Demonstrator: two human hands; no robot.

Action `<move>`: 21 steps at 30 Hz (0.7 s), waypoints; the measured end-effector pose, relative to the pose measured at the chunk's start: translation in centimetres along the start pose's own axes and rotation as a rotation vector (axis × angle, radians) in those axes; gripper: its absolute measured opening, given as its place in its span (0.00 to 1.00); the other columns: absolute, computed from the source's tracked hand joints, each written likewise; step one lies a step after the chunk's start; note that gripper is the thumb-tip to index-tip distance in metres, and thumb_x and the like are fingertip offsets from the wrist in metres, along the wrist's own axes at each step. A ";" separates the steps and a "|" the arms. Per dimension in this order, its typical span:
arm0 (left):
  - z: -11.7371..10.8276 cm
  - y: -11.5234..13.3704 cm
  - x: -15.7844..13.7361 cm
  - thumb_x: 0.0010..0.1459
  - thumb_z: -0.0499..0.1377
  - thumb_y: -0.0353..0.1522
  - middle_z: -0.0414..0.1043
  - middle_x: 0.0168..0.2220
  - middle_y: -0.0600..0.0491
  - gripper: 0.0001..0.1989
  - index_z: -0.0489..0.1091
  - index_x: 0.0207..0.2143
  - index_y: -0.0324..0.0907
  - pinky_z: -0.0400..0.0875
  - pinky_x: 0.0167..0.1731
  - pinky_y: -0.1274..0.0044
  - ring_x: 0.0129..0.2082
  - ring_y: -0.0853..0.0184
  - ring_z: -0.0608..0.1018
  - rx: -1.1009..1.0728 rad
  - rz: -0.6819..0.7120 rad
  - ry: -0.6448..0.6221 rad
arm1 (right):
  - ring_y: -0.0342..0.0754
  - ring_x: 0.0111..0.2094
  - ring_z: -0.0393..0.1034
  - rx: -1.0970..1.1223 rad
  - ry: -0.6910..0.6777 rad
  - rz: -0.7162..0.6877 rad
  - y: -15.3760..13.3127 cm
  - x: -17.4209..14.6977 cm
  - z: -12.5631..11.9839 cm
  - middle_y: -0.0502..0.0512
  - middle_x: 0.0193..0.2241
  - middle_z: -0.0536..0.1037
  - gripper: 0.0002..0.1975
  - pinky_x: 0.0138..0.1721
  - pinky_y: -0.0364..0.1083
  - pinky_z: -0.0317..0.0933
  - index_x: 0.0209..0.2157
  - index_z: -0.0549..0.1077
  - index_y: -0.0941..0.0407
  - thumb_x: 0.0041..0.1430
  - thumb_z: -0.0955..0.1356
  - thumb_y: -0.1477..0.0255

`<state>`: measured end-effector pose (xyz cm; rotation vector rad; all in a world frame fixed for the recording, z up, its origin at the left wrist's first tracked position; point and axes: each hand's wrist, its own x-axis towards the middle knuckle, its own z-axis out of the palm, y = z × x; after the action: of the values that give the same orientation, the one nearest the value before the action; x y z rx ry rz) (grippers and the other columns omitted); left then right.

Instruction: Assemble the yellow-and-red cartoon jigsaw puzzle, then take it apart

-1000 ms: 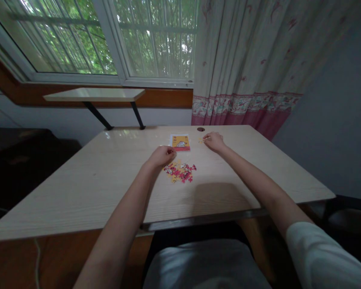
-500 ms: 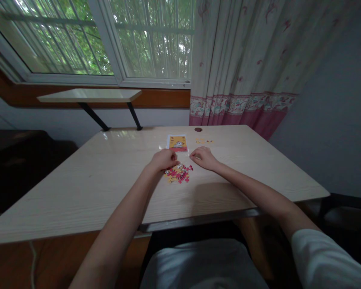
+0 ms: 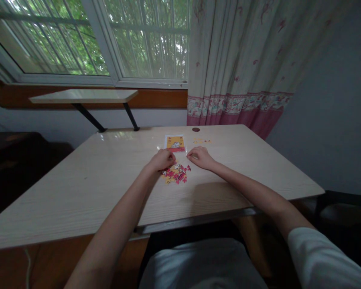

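Observation:
A loose pile of red, yellow and white jigsaw puzzle pieces (image 3: 177, 174) lies on the light wooden desk. At the pile's upper left edge is my left hand (image 3: 163, 159), its fingers curled together; what they hold, if anything, is hidden. To the right of the pile, my right hand (image 3: 201, 157) pinches a small yellowish puzzle piece, seen only in part. Just beyond my hands lies a picture card (image 3: 175, 141) in yellow and red with a white animal on it. A few yellow and dark pieces (image 3: 203, 141) are set apart at the card's right.
The desk (image 3: 114, 180) has a round cable hole (image 3: 195, 129) at its far edge. A raised shelf (image 3: 84, 95) on black legs stands at the back left. Behind the desk are a barred window and a floral curtain (image 3: 222, 80).
The whole view has shifted slightly. My left fingers have lifted a little off the pile and curled tighter; my right hand keeps nearly the same place.

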<state>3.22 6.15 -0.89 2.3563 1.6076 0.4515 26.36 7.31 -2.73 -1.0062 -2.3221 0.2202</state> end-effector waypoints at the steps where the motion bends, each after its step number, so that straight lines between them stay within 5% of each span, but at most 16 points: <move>1: 0.1 -0.1 0.1 0.45 0.61 0.35 0.76 0.26 0.49 0.06 0.75 0.23 0.43 0.66 0.33 0.74 0.30 0.60 0.75 -0.011 0.007 -0.013 | 0.49 0.41 0.70 0.002 0.001 -0.002 0.0 0.0 0.0 0.53 0.36 0.79 0.05 0.45 0.50 0.55 0.33 0.77 0.54 0.59 0.68 0.70; 21: -0.1 1.4 -0.6 0.43 0.58 0.27 0.70 0.25 0.56 0.07 0.70 0.28 0.40 0.64 0.28 0.77 0.26 0.67 0.72 -0.305 0.054 -0.010 | 0.47 0.38 0.71 0.063 0.015 -0.080 -0.2 0.0 0.4 0.52 0.34 0.80 0.05 0.44 0.48 0.56 0.34 0.77 0.55 0.59 0.67 0.72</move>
<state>4.16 5.09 -0.35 2.1715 1.3625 0.6457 25.99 7.17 -2.95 -0.8800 -2.3210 0.2513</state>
